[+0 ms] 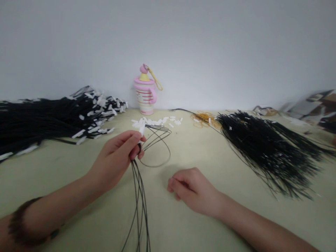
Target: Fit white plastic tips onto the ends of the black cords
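Note:
My left hand is closed around several thin black cords, above the middle of the table. A small white piece sticks up past its thumb and index finger. From the grip, the cords hang down toward the near edge, and a few loop out to the right. My right hand is low over the table to the right, thumb and fingers curled together. What its fingertips hold, if anything, is hidden. Loose white pieces lie just beyond my left hand.
A large pile of black cords with white ends covers the left side. On the right lies another bundle of black cords. Yellow rubber bands and a pink-and-white cup are near the wall. Blurred items fill the far right.

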{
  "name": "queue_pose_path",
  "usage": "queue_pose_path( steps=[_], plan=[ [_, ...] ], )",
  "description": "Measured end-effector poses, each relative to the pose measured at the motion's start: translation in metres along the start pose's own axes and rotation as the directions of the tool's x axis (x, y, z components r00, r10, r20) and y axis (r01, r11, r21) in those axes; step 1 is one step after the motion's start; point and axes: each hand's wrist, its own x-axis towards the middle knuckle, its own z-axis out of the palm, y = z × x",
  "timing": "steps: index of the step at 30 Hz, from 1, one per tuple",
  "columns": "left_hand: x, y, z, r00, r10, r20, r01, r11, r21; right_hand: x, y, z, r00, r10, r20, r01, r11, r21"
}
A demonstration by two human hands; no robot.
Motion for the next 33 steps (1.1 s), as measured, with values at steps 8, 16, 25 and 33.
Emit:
queue_pose_path(
  steps=[8, 16, 25, 33],
  plan=[
    [-0.003, -0.001, -0.013, 0.943, 0.323, 0.076, -0.295, 0.712, 0.638, 0.002, 0.001, -0.004, 0.997, -0.083, -0.007, 0.082, 0.993, -0.079],
    [-0.011, -0.028, -0.002, 0.974, 0.094, 0.205, -0.206, 0.737, 0.643, -0.001, -0.002, -0.001, 0.972, -0.229, 0.053, 0.235, 0.935, -0.266],
    [-0.002, -0.050, -0.009, 0.967, 0.031, 0.251, -0.141, 0.889, 0.435, 0.021, 0.009, 0.014, 0.981, -0.116, -0.154, 0.051, 0.926, -0.375],
    [-0.013, -0.042, -0.008, 0.932, 0.112, 0.344, -0.244, 0.897, 0.369, 0.021, -0.007, 0.032, 0.963, -0.103, -0.251, -0.078, 0.781, -0.619]
  ],
)
